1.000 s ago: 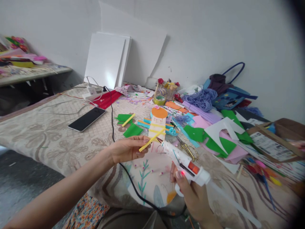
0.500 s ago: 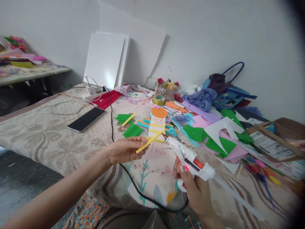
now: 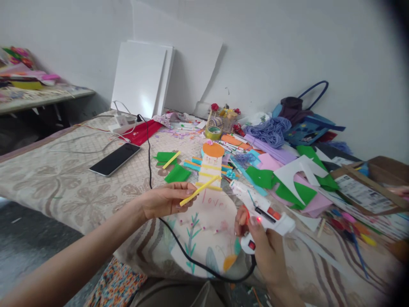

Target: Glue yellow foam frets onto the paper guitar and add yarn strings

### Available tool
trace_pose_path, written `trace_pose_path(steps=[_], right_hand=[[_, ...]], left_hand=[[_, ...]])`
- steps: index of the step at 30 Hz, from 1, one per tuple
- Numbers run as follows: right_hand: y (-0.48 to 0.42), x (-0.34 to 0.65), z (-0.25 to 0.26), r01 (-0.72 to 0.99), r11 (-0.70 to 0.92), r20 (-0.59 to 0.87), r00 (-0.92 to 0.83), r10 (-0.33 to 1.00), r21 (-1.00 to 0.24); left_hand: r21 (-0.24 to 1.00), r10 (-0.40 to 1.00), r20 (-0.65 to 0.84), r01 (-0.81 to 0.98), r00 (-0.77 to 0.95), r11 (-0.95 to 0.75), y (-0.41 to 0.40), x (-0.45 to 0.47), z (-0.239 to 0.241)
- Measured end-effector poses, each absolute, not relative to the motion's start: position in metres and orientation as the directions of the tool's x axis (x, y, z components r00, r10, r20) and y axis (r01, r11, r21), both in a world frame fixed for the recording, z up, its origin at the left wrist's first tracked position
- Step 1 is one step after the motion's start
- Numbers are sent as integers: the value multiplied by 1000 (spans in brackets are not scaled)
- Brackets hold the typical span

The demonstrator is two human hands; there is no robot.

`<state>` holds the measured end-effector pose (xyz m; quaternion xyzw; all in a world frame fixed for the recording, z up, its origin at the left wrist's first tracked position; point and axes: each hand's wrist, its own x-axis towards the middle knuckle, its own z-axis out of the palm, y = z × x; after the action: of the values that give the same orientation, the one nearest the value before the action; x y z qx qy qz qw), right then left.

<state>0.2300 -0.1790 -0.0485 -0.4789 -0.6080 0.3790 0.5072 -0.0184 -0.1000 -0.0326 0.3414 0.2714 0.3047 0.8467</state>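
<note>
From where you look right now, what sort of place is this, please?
Probably a craft workspace, perhaps a small workshop: the right hand holds a white, pistol-shaped glue gun, flat green cut pieces lie on the beige patterned tablecloth, and a blue-violet yarn bundle lies near the wall.

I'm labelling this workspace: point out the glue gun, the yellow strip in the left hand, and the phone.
Glue gun (image 3: pixel 256 205): head view, its white body.
Held yellow strip (image 3: pixel 203 188): head view, mid-length.
Phone (image 3: pixel 115 160): head view, its dark screen.
</note>
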Motion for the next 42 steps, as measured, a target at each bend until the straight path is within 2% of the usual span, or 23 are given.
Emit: trace_pose_path(steps=[3,5,7,9,11,14,20,28,42], right_hand=[[-177,231,-50,78,225,227,24,974,-971],[-177,233,-53,-13,217,216,42,975,-976],[-178,238,-59,-85,203,200,41,979,-975],[-179,243,-66,-124,200,195,50,979,-972],[-181,246,-72,-143,205,198,61,978,-968],[-183,248,-78,-181,189,179,69,981,-965],[-182,246,-81,-292,120,89,118,989,-949],[-173,243,-84,-419,123,81,119,990,-900],[-168,243,-89,-417,133,102,96,990,-899]], left_hand=[[880,766,-212,-222,607,420,-95,-21,-29],[973,804,-123,-89,581,213,-89,-21,-26],[996,829,-23,83,558,-28,-83,-19,-22],[935,840,78,254,537,-249,-79,-16,-20],[820,828,176,386,532,-422,-77,-11,-19],[683,779,259,462,572,-566,-77,-5,-22],[584,764,237,541,600,-606,-82,0,-33],[495,724,261,556,638,-668,-87,0,-38],[517,720,284,531,634,-671,-84,2,-39]])
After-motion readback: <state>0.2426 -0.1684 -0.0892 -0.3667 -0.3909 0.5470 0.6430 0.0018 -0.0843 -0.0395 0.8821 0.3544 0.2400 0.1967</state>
